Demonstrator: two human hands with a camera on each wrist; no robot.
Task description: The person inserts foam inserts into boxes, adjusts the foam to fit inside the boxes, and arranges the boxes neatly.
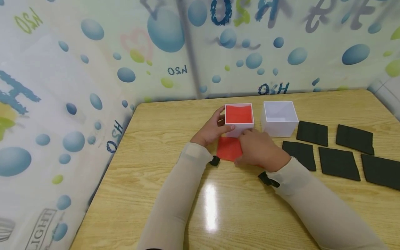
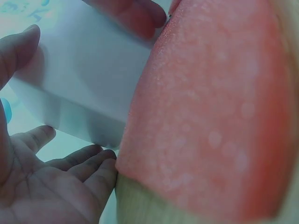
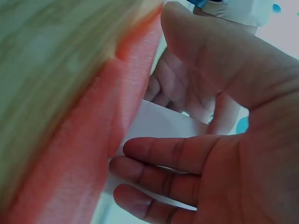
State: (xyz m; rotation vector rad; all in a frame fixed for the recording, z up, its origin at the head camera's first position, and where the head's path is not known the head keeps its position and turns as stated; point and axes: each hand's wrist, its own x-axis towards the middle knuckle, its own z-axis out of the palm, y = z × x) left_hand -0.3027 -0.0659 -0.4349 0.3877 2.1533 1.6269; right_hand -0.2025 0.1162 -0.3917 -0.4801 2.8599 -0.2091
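My left hand (image 1: 210,130) grips a small white box (image 1: 239,130) at its left side, thumb on the front wall and fingers around the side. A red sheet (image 1: 239,114) shows inside that box. In front of it, another soft red sheet (image 1: 229,149) lies on the table. My right hand (image 1: 260,149) is over this sheet's right part, hiding some of it. In the right wrist view, the fingers (image 3: 154,151) reach the red sheet's (image 3: 65,182) edge, fairly straight, with the thumb well apart. The left wrist view shows the red sheet (image 2: 201,112) close up beside the box (image 2: 93,60).
A second white box (image 1: 279,128) stands right of the first; its visible inside shows only white walls. Several black sheets, including a near one (image 1: 339,163), lie on the wooden table (image 1: 150,156) to the right. A patterned wall covering (image 1: 203,62) rises behind and left.
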